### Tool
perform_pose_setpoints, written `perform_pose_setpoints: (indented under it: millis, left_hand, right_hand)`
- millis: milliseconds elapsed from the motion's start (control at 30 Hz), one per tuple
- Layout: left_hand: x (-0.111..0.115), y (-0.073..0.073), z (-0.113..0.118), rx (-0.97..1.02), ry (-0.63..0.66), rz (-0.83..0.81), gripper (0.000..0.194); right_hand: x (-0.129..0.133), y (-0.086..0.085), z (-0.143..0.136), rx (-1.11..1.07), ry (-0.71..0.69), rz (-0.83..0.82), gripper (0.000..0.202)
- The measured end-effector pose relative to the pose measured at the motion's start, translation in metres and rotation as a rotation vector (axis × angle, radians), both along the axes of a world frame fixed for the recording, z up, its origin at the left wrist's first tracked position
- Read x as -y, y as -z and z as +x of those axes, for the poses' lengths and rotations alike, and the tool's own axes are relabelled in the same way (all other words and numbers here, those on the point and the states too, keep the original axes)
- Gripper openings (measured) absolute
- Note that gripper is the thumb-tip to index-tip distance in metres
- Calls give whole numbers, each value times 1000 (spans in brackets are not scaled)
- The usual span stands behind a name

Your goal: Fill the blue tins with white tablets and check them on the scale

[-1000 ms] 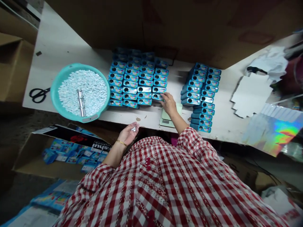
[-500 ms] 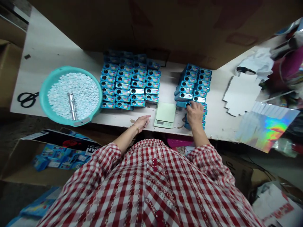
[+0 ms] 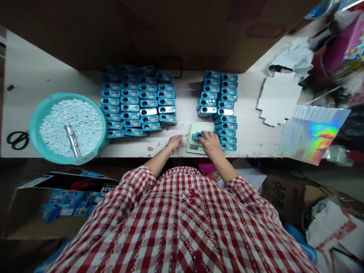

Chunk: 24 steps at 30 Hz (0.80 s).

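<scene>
My right hand (image 3: 212,145) grips a small blue tin (image 3: 196,136) with a dark round opening in its top. The tin is at the pale green weighing scale (image 3: 193,149), over its plate; whether it bears on the plate I cannot tell. Left of the scale, my left hand (image 3: 174,142) rests by the table's front edge, holding nothing, its fingers loosely stretched to the right. Matching blue tins (image 3: 226,126) stand in two columns just right of the scale. A larger block of such tins (image 3: 131,116) is packed in rows on the left.
A turquoise basin (image 3: 34,127) of small white pieces, with a metal tube (image 3: 72,141) on them, stands at left near black-handled scissors (image 3: 17,140). A big cardboard box (image 3: 159,34) borders the back. White card (image 3: 278,100) and shiny sheets (image 3: 313,132) lie right.
My right hand has taken a blue tin from the right-hand columns and brought it left to the scale. My left hand stays by the scale. The view has shifted to the right.
</scene>
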<state>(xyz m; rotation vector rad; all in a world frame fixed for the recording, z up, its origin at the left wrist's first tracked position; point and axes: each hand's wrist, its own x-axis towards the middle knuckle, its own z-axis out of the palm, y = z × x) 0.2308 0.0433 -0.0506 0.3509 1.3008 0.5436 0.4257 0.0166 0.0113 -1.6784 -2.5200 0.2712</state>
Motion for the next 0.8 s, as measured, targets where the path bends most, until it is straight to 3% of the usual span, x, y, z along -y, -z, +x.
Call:
perform_pose_setpoints:
  millis: [133, 267, 367, 467, 533, 667, 800]
  left_hand:
    - [11, -25, -26, 51, -110, -58, 9]
    - [31, -49, -42, 240, -288, -179, 18]
    - [47, -59, -46, 252, -277, -219, 33]
    - [58, -64, -45, 252, -212, -228, 35]
    - [63, -65, -42, 297, -162, -213, 28]
    - [70, -66, -38, 391, -101, -150, 30]
    - [76, -66, -44, 430, -112, -115, 49]
  right_hand:
    - [7, -6, 8, -170, 80, 3, 26]
    - [29, -16, 26, -329, 239, 74, 27]
    - [50, -16, 31, -427, 357, 82, 25]
    - [66, -12, 15, -520, 421, 68, 23]
    - [72, -11, -10, -569, 331, -2, 22]
    - [70, -14, -69, -467, -27, -232, 30]
    - [64, -13, -94, -360, -131, -359, 28]
